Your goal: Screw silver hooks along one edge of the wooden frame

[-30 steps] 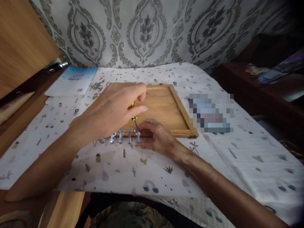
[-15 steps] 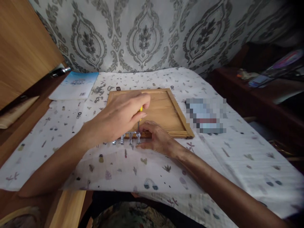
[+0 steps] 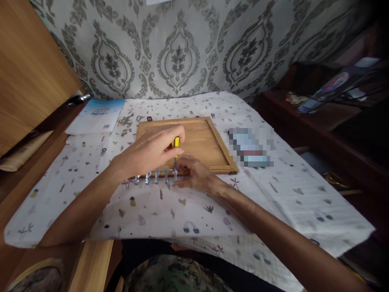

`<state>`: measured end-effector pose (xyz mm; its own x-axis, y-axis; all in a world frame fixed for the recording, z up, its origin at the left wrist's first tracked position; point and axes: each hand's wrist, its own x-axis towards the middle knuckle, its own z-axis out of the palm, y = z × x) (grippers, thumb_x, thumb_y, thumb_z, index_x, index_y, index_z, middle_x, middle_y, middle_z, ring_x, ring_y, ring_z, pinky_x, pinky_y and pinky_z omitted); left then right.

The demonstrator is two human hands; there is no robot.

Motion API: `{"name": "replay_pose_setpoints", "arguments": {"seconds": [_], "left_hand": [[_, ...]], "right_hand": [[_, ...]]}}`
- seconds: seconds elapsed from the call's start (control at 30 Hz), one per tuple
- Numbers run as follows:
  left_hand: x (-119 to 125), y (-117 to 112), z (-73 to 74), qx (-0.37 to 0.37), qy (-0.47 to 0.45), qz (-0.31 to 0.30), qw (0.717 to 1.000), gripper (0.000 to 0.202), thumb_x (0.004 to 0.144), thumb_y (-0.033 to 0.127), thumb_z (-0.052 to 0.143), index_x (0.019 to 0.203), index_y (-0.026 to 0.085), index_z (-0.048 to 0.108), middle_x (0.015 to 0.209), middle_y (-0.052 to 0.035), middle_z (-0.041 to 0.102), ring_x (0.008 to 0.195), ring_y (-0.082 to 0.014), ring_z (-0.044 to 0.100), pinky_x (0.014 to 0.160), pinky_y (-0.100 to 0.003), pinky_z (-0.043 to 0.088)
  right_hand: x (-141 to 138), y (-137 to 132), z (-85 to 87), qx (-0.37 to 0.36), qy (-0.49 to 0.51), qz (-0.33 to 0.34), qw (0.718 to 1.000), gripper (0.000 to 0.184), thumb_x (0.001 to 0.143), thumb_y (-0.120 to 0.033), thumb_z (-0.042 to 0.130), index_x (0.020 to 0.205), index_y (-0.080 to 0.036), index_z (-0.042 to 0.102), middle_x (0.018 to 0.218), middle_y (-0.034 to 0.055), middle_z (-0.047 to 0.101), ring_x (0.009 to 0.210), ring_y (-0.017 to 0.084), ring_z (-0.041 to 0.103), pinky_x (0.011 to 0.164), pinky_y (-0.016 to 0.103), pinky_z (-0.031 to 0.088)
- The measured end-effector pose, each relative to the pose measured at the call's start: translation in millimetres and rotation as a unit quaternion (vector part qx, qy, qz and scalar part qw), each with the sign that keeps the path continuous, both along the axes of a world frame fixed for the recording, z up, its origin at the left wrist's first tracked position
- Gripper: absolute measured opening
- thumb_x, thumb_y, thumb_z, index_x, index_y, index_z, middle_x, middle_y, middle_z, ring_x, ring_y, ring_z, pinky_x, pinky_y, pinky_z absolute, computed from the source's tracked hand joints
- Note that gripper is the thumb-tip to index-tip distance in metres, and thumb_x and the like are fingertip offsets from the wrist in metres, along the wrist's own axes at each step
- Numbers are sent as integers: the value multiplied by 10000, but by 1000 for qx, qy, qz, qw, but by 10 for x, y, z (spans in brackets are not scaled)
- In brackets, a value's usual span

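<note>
My left hand (image 3: pixel 146 149) is closed around the yellow and black handle of a screwdriver (image 3: pixel 176 142), held upright. Its shaft points down to the right end of a metal hook rail (image 3: pixel 156 177), which has several shiny hooks along the near edge of a wooden frame (image 3: pixel 226 144). The frame lies flat, its wood panel facing up. My right hand (image 3: pixel 199 173) pinches the rail's right end against the frame edge, thumb in front and fingers behind. The screwdriver's tip and any screw under it are too small to make out.
The printed cloth (image 3: pixel 146 211) covers the table. A blurred-out phone-like device (image 3: pixel 251 148) lies right of the frame. A blue and white booklet (image 3: pixel 97 117) lies at the back left, beside a wooden cabinet panel (image 3: pixel 33 61). A dark shelf with a bottle (image 3: pixel 328 89) stands at right.
The camera view has shifted slightly. My left hand has turned a little on the screwdriver, and more of the yellow handle shows. My right hand keeps its place at the rail's end.
</note>
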<state>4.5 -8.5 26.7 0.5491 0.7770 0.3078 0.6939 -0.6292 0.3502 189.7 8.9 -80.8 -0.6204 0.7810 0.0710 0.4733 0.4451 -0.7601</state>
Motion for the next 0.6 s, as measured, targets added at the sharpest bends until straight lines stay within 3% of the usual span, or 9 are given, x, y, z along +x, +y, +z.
{"name": "replay_pose_setpoints", "arguments": {"seconds": [0.13,0.27,0.4,0.5,0.6], "left_hand": [[8,-1,8,5,28,1,1000,148,936,258,606,844,189,513,707,42,528,627,-114,465,588,-260,318],[15,3,4,2,47,23,999,122,930,161,593,868,185,490,760,32,552,685,-122,496,623,-265,333],[-6,6,-16,-6,31,-9,999,126,927,70,522,922,193,493,860,17,587,771,-123,532,691,-257,380],[-31,9,-27,-15,20,-29,999,166,928,58,492,1008,203,496,938,7,598,836,-124,552,745,-253,405],[-46,17,-17,-23,24,-26,999,175,923,68,506,1032,206,495,890,19,584,779,-117,541,713,-250,398]], "right_hand": [[7,30,-39,-4,6,9,1000,366,605,-264,863,901,-191,662,931,25,615,908,231,564,793,351,434],[15,52,-64,-11,16,8,1000,367,591,-289,870,874,-208,651,911,18,589,880,225,557,785,354,434],[9,64,-46,-13,15,11,1000,355,587,-274,869,853,-216,640,896,12,578,861,216,549,770,345,430],[-1,61,-16,-14,-2,13,1000,360,584,-257,873,851,-210,635,881,9,571,847,211,541,758,339,421],[-7,41,13,-11,-18,10,1000,358,592,-244,878,852,-200,636,882,11,566,852,208,536,759,332,415]]}}
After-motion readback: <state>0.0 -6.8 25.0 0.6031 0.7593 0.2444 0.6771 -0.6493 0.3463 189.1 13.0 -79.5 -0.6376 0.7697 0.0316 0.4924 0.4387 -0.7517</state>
